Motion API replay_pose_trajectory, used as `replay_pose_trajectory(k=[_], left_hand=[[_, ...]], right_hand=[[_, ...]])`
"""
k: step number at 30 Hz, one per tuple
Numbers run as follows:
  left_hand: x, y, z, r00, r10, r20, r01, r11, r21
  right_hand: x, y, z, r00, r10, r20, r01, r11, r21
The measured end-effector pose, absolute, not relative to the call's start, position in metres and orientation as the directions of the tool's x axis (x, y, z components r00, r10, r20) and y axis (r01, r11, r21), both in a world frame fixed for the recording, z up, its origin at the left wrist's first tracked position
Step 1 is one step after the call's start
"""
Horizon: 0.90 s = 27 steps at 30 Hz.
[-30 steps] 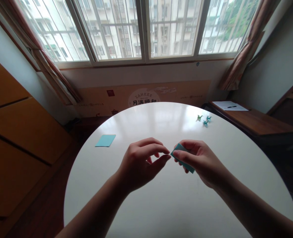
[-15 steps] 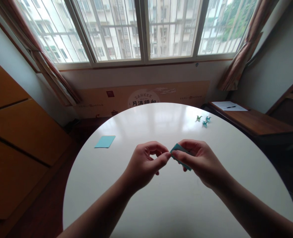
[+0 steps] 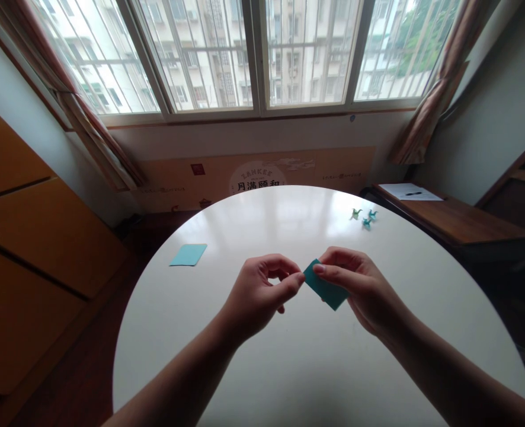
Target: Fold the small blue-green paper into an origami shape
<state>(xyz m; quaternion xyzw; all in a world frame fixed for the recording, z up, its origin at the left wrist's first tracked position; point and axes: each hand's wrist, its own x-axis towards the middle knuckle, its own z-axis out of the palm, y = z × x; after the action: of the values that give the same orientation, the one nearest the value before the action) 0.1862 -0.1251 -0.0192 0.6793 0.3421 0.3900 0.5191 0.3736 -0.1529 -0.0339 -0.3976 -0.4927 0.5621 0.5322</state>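
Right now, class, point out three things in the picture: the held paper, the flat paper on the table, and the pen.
Held paper [image 3: 327, 288]: head view, middle of its exposed face.
Flat paper [image 3: 188, 255]: head view, centre of its top.
Pen [image 3: 413, 193]: head view, middle of its length.

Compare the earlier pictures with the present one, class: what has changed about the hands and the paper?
The left hand has closed its parted thumb and forefinger at the left corner of the teal paper. The paper, held by the right hand, now shows a broader face. The light blue paper and three small folded figures stayed put.
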Motion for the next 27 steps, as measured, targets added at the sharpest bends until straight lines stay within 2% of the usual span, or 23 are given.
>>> replay_pose_trajectory(k=[15, 27], left_hand=[[0.1920, -0.1290, -0.0212, 0.433, 0.885, 0.171, 0.108, -0.239, 0.965], [0.1937, -0.1294, -0.0225, 0.419, 0.890, 0.180, 0.131, -0.255, 0.958]], right_hand=[[0.3690, -0.1495, -0.0427, 0.036, 0.977, 0.209, -0.060, 0.211, -0.976], [0.3683, -0.1487, -0.0422, 0.030, 0.975, 0.221, -0.091, 0.223, -0.970]])
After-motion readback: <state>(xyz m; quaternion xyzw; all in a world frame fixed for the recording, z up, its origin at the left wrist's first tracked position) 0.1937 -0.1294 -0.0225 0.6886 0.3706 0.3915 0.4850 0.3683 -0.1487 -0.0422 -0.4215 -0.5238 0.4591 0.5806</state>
